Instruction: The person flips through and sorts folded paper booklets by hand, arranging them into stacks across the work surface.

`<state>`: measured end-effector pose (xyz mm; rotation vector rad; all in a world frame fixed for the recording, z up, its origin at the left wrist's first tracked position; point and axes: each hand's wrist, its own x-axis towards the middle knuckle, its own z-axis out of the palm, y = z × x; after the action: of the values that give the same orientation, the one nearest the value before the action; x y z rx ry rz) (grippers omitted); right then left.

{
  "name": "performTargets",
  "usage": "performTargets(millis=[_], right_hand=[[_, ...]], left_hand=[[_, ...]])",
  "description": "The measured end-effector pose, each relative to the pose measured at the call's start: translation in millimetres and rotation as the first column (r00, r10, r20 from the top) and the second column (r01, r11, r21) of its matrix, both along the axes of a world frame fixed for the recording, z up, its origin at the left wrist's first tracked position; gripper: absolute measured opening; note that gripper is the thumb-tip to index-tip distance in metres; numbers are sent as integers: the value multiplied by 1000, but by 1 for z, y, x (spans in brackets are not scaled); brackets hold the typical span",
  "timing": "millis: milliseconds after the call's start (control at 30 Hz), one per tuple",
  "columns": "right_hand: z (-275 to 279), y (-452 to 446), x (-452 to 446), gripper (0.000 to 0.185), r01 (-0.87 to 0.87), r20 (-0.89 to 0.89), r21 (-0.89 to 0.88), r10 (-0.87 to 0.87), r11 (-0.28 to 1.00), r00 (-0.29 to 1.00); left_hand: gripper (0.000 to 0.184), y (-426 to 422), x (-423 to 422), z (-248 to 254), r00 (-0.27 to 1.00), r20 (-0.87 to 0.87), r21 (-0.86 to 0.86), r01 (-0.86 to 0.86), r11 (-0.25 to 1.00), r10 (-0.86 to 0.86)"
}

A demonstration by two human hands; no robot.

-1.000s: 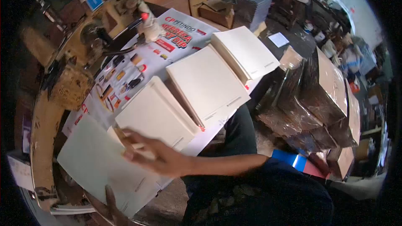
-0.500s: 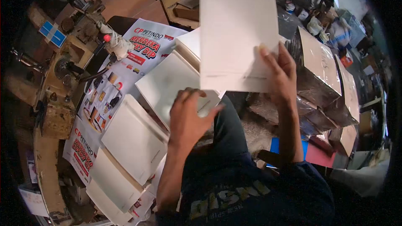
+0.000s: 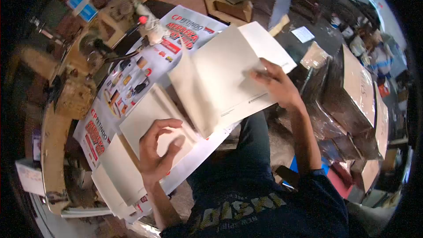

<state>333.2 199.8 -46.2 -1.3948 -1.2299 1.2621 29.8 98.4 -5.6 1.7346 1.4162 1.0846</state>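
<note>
My right hand [image 3: 280, 86] grips a cream-white booklet [image 3: 224, 68] at its right edge, with the fingertips blurred on the cover. The booklet's left side stands lifted and bent, and small print runs along its lower edge. My left hand [image 3: 161, 150] is over a neighbouring stack of booklets [image 3: 150, 119], fingers curled and thumb apart, holding nothing. Another white booklet [image 3: 266, 46] lies behind the held one. More booklets [image 3: 112, 172] overlap at the lower left.
A printed poster sheet [image 3: 121, 83] covers the table under the booklets. A worn metal machine [image 3: 75, 92] stands along the left. Plastic-wrapped brown packages [image 3: 350, 92] are stacked at the right. Open cardboard boxes [image 3: 231, 6] sit at the back.
My right hand has come down with the booklet, which was held up flat and now has its left side bent. My left hand has moved left and down. The camera view has shifted.
</note>
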Motion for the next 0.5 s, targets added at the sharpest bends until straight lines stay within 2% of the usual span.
performTargets(millis=[33, 67, 100, 133, 167, 233, 267, 333, 367, 433, 467, 500], right_hand=[[-1, -1, -16, 73, 26, 44, 28, -28, 999, 999], [-7, 3, -24, 71, -39, 7, 12, 39, 999, 999], [-20, 9, -26, 68, -104, -27, -2, 104, 995, 994], [-45, 17, -22, 62, -174, -40, 83, 177, 981, 983], [-40, 16, -29, 58, -147, 7, 30, 146, 989, 989], [-22, 15, -39, 60, -72, -147, -178, 46, 981, 988], [-20, 16, -40, 60, -93, -133, -176, 70, 980, 989], [-16, 22, -37, 59, -80, -172, -310, 27, 947, 985], [-20, 18, -40, 59, -105, -160, -304, 58, 947, 985], [-34, 4, -44, 56, -107, 74, 93, 100, 990, 992], [-23, 2, -50, 50, -68, 22, 17, 68, 998, 997], [-19, -1, -56, 50, -91, 32, 18, 90, 996, 995]], left_hand=[[35, -5, -13, -1, 989, -133, -10, 58, 998, -59], [51, -12, -16, -1, 933, -360, -57, 2, 998, -23], [51, -18, -21, -5, 931, -364, -53, -36, 998, 14], [54, -21, -25, -15, 897, -442, -52, -23, 998, -2], [58, -24, -29, -21, 857, -514, -56, -6, 998, -24], [54, -23, -37, -23, 866, -499, -63, -54, 997, 15], [48, -23, -42, -25, 914, -405, -87, -13, 996, -24], [29, -23, -56, -34, 962, -265, -56, 58, 997, -71], [29, -30, -60, -33, 966, -254, -48, 29, 998, -41], [19, -47, -64, -24, 978, -104, -117, -190, 975, 179], [16, -57, -71, -21, 967, -94, -69, -246, 967, 239], [15, -69, -77, -11, 936, 21, -151, -344, 927, 351]])
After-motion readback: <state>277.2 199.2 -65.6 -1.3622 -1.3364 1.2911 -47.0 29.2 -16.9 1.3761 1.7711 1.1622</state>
